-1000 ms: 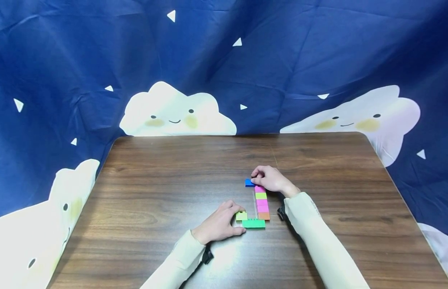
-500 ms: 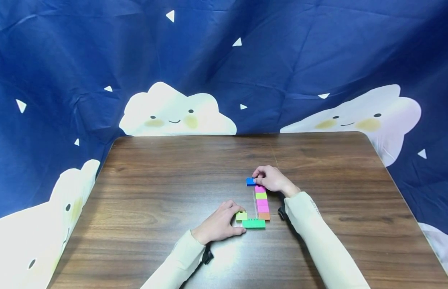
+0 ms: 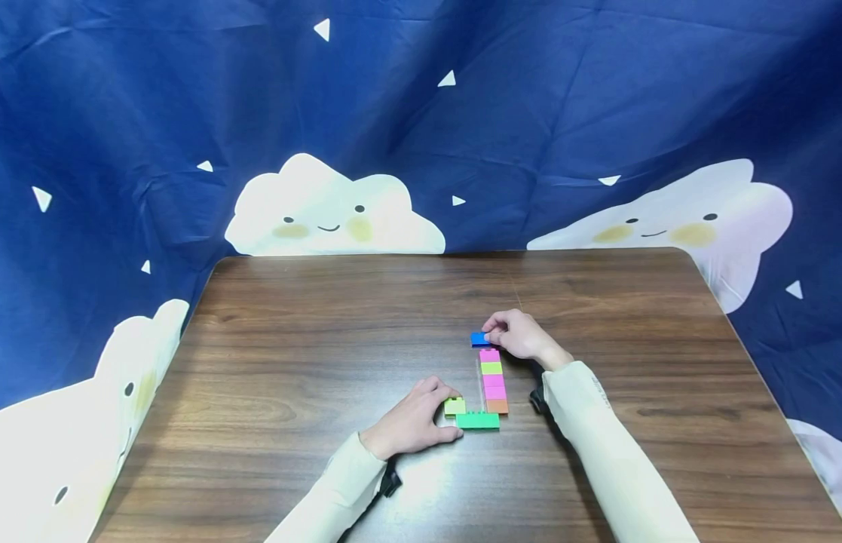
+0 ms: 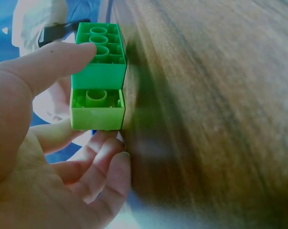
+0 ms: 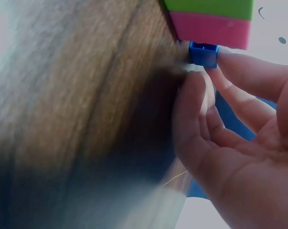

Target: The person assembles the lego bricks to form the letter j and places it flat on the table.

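Note:
My left hand [image 3: 410, 421] grips a joined pair of toy bricks at the near left: its thumb lies on the long green brick [image 3: 478, 421] and its fingers reach behind the short lime brick [image 3: 454, 407]. The left wrist view shows the hollow underside of the green brick [image 4: 100, 76], tipped on its side. Thumb and fingers of my right hand [image 3: 518, 335] pinch a blue brick [image 3: 479, 340] just beyond a column of pink, lime and orange bricks [image 3: 494, 381]. In the right wrist view, part of the blue brick [image 5: 204, 56] is covered by the thumb.
The column's near end, an orange brick [image 3: 497, 406], lies close to the green brick's right end. A brown wooden table [image 3: 312, 324] bears everything. Behind it hangs a blue curtain [image 3: 393, 90] printed with white clouds.
My right hand has moved a little to the right and away from me with the blue brick, leaving a small gap from the column's far end. The left hand has stayed in place.

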A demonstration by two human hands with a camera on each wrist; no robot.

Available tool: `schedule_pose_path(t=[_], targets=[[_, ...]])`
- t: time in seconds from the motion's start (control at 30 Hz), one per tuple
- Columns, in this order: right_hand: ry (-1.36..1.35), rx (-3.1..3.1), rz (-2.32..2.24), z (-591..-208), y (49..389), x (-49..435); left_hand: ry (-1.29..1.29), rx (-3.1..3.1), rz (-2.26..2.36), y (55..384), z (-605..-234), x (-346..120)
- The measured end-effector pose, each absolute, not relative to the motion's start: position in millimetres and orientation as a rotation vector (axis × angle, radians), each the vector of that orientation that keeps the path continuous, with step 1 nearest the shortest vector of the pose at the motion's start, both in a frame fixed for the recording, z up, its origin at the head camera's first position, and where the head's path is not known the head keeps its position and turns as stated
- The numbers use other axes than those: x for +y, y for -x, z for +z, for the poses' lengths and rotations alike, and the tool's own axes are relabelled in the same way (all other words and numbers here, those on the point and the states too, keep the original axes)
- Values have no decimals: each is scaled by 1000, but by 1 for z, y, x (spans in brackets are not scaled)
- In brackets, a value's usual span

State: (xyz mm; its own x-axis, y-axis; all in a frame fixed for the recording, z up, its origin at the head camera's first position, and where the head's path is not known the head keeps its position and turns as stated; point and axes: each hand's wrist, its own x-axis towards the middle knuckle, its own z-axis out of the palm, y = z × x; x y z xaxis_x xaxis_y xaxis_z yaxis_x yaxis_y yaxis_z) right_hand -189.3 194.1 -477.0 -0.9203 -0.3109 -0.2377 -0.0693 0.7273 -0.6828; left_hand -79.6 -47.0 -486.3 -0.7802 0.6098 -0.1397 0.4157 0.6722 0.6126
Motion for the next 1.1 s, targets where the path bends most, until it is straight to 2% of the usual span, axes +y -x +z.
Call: schedule_pose_path(t=[1.1], targets=[[199, 2538, -1109, -485, 185, 206, -819, 2537, 823, 82, -488, -47]])
